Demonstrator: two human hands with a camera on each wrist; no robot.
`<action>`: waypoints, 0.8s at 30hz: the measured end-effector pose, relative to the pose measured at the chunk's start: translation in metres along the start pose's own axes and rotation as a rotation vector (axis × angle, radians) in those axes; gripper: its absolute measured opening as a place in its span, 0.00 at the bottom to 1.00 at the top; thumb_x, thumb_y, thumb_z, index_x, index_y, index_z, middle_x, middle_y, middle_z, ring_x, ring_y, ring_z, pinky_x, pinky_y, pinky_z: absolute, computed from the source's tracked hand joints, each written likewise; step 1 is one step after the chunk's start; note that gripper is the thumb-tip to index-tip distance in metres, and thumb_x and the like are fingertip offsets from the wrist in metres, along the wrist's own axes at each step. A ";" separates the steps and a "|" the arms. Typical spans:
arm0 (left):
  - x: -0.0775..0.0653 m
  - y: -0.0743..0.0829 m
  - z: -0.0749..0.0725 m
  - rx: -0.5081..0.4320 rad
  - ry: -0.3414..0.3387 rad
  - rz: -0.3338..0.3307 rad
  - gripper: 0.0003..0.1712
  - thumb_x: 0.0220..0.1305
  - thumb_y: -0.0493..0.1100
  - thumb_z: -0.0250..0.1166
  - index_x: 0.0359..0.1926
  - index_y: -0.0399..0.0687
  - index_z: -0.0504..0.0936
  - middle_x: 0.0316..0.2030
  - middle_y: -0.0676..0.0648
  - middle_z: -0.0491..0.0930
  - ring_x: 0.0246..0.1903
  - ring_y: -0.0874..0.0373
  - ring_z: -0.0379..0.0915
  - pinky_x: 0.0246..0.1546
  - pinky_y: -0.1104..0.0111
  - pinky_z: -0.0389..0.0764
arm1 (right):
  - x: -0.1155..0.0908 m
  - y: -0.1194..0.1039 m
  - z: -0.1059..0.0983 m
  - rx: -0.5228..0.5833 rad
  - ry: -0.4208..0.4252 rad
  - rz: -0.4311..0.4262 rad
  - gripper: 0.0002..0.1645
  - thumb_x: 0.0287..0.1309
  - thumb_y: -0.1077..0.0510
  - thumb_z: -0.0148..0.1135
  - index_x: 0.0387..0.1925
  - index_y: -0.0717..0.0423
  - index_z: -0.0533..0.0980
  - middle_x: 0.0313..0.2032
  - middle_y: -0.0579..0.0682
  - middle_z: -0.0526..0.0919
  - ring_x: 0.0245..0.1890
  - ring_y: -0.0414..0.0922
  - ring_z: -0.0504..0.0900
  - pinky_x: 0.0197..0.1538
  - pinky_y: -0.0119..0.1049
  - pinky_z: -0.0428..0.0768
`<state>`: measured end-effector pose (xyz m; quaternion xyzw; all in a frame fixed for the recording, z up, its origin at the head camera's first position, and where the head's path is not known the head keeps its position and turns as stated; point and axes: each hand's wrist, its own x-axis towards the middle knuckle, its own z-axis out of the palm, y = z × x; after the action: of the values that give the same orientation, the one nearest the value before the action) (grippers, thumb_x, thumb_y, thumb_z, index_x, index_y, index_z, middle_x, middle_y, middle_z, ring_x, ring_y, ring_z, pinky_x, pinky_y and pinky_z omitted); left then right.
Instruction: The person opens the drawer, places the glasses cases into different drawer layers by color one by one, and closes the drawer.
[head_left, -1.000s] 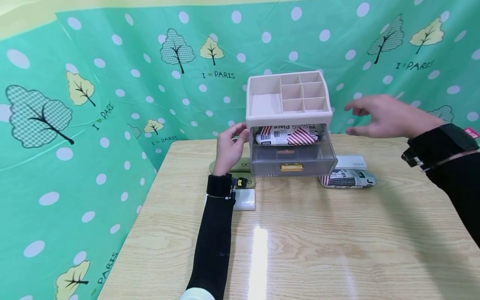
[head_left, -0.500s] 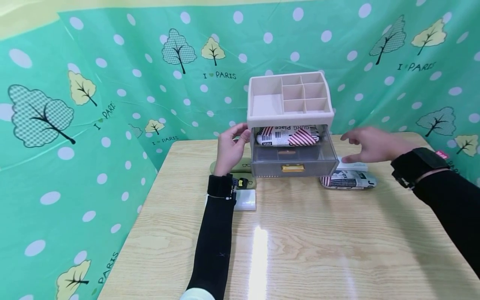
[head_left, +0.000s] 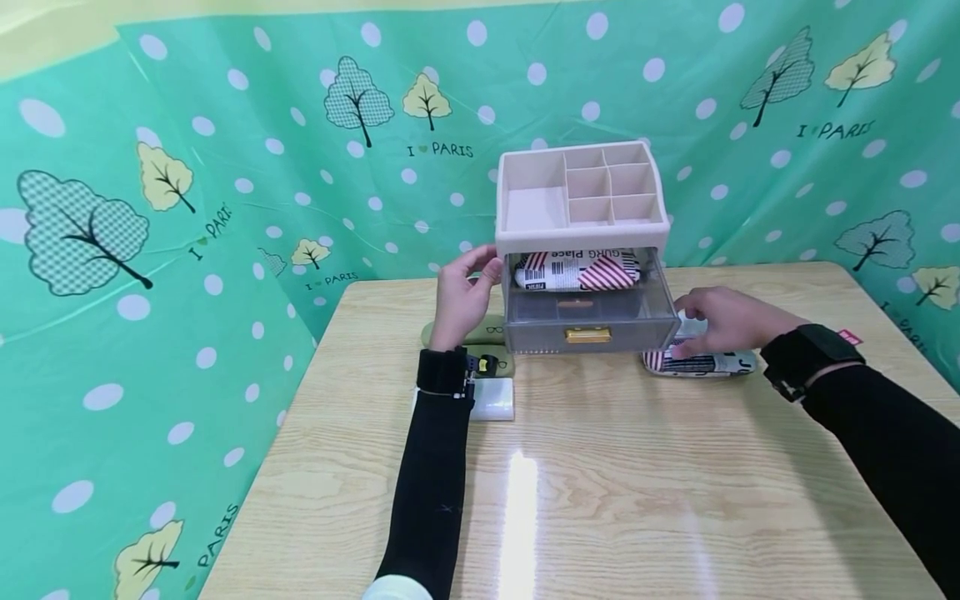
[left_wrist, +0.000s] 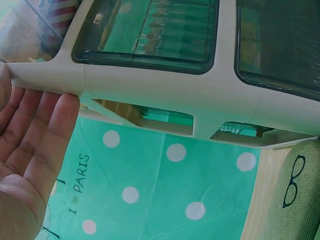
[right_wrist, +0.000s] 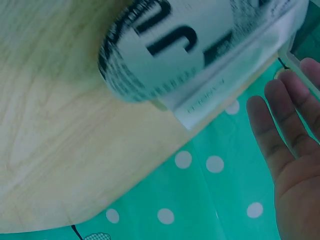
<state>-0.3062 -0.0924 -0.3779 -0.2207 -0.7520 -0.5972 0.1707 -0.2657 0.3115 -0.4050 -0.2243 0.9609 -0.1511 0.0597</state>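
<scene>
A white drawer organizer point(head_left: 581, 237) has a smoky see-through drawer point(head_left: 626, 333) pulled out, with a gold handle. Inside that drawer lies a newspaper-print case point(head_left: 576, 272). My left hand point(head_left: 460, 302) grips the organizer's left side; in the left wrist view most of its fingertips disappear behind the frame point(left_wrist: 165, 82). My right hand point(head_left: 727, 321), thumb and fingers spread, hovers over a second newspaper-print case point(head_left: 731, 364) and a flat white box point(head_left: 692, 323) beside the organizer. In the right wrist view its fingers are straight and hold nothing, apart from the case point(right_wrist: 200, 35).
Two green cases with a glasses drawing, one a fabric case point(head_left: 487, 331), lie left of the organizer. Another white box point(head_left: 492, 400) lies in front of them, partly under my left forearm. The wooden table point(head_left: 600, 483) ends at a green dotted curtain point(head_left: 420, 200).
My right hand has come down and leftward from beside the organizer's upper part to the case and white box. My left hand keeps its place, and the drawer stays pulled out.
</scene>
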 end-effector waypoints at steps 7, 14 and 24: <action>0.000 -0.001 -0.002 -0.011 -0.012 0.027 0.22 0.71 0.48 0.64 0.57 0.38 0.83 0.49 0.41 0.86 0.47 0.52 0.83 0.45 0.67 0.89 | -0.002 0.003 0.011 0.004 -0.029 0.010 0.33 0.44 0.32 0.80 0.42 0.51 0.83 0.36 0.46 0.84 0.36 0.44 0.79 0.42 0.46 0.83; 0.000 -0.002 -0.002 -0.007 -0.006 0.004 0.21 0.71 0.47 0.64 0.57 0.37 0.83 0.50 0.40 0.85 0.48 0.52 0.83 0.46 0.67 0.89 | -0.002 0.001 0.016 0.035 -0.041 0.036 0.32 0.44 0.34 0.81 0.39 0.54 0.82 0.32 0.47 0.81 0.32 0.45 0.75 0.39 0.43 0.80; -0.001 0.005 0.002 0.014 0.003 -0.020 0.19 0.73 0.39 0.63 0.58 0.31 0.81 0.51 0.34 0.84 0.49 0.45 0.82 0.46 0.66 0.89 | -0.005 -0.001 0.016 0.023 -0.087 -0.014 0.26 0.46 0.41 0.83 0.39 0.54 0.85 0.29 0.42 0.80 0.29 0.42 0.73 0.33 0.36 0.73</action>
<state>-0.3029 -0.0900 -0.3752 -0.2112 -0.7580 -0.5940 0.1673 -0.2574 0.3084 -0.4195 -0.2366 0.9540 -0.1526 0.1027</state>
